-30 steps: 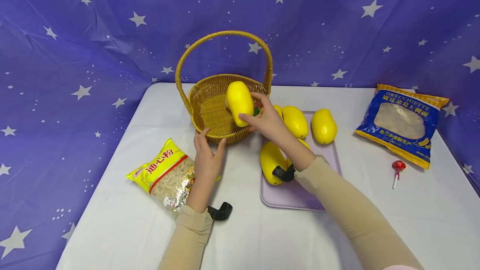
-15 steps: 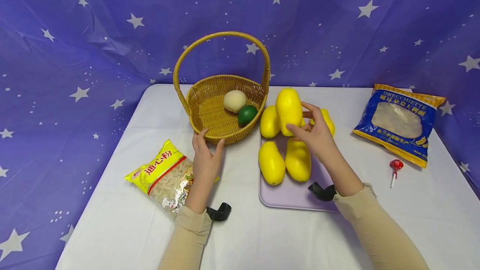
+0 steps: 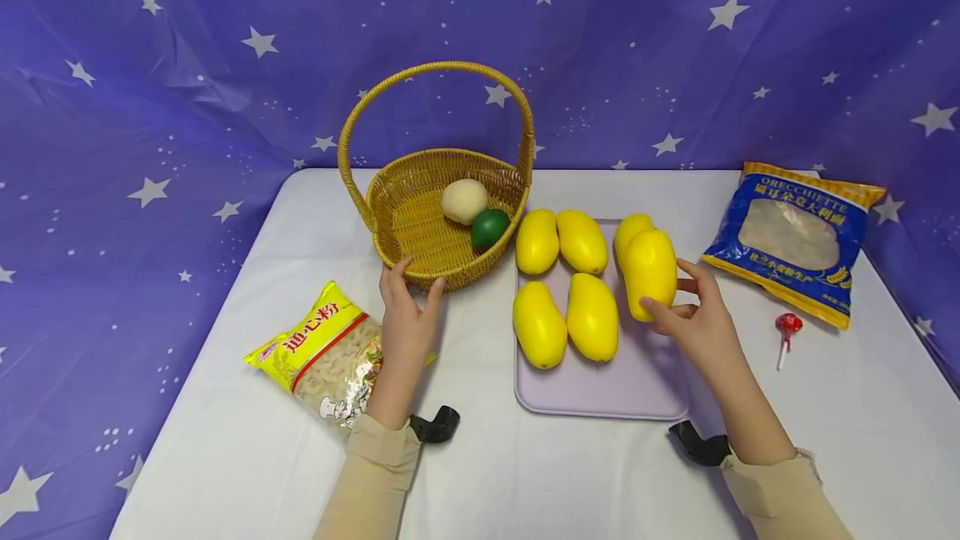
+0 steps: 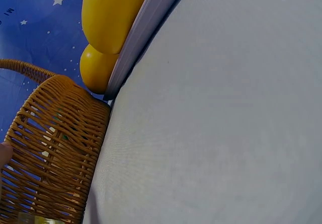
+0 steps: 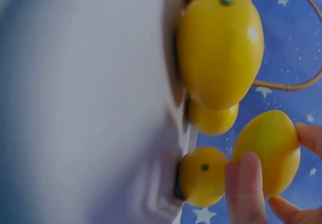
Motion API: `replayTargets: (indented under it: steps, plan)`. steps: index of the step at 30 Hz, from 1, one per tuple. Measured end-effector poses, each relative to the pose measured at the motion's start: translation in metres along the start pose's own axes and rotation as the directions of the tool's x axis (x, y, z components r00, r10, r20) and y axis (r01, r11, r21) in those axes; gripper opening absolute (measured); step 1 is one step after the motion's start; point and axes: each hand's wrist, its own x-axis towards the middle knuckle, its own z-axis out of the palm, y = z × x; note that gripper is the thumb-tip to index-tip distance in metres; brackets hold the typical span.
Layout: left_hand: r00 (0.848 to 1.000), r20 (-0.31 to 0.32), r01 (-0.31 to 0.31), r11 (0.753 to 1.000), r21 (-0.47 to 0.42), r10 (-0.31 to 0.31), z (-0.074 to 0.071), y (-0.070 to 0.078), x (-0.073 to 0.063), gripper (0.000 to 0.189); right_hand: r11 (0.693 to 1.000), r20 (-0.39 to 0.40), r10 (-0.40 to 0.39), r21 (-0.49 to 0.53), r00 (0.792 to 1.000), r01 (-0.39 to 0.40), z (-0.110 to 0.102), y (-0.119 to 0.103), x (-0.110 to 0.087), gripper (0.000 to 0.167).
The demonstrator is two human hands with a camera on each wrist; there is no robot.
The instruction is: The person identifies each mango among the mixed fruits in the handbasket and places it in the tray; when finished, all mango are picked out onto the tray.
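Observation:
In the head view my right hand [image 3: 705, 323] pinches a yellow mango [image 3: 651, 275] between thumb and fingers over the right part of a light purple tray [image 3: 600, 394]. The right wrist view shows this held mango [image 5: 271, 146] raised beside another mango [image 5: 204, 176]. Several more mangoes lie on the tray, one partly hidden behind the held one. My left hand [image 3: 405, 323] grips the front rim of a wicker basket [image 3: 420, 169], fingertips over the edge. Inside the basket are a beige potato-like thing [image 3: 465, 202] and a dark green egg-shaped thing [image 3: 490, 229].
A yellow pasta bag [image 3: 330, 357] lies under and left of my left forearm. At the right are a blue orecchiette bag [image 3: 791, 240] and a red lollipop [image 3: 787, 323]. The basket's tall handle [image 3: 435, 67] arches up before a purple starry cloth [image 3: 600, 40].
My right hand has carried the mango from over the basket rightward to over the tray's right side. The left hand has stayed at the basket rim.

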Motion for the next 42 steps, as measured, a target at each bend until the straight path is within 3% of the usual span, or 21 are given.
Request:
replayTargets:
  steps: [12, 20, 42]
  plan:
    - [1.0, 0.016, 0.011, 1.0, 0.001, -0.011, 0.001, 0.001, 0.0, 0.067, 0.993, 0.044, 0.107, -0.046, 0.993, -0.105, -0.004, 0.019, -0.03, 0.083]
    - [1.0, 0.022, 0.02, 1.0, -0.002, -0.02, -0.001, 0.001, 0.0, 0.067, 0.985, 0.069, 0.15, -0.095, 0.986, -0.143, 0.004, 0.022, -0.036, 0.083]
    - [1.0, 0.017, 0.02, 1.0, -0.003, -0.02, 0.0, 0.0, 0.0, 0.068, 0.969, 0.026, 0.104, -0.23, 0.994, -0.095, 0.012, 0.021, -0.036, 0.085]
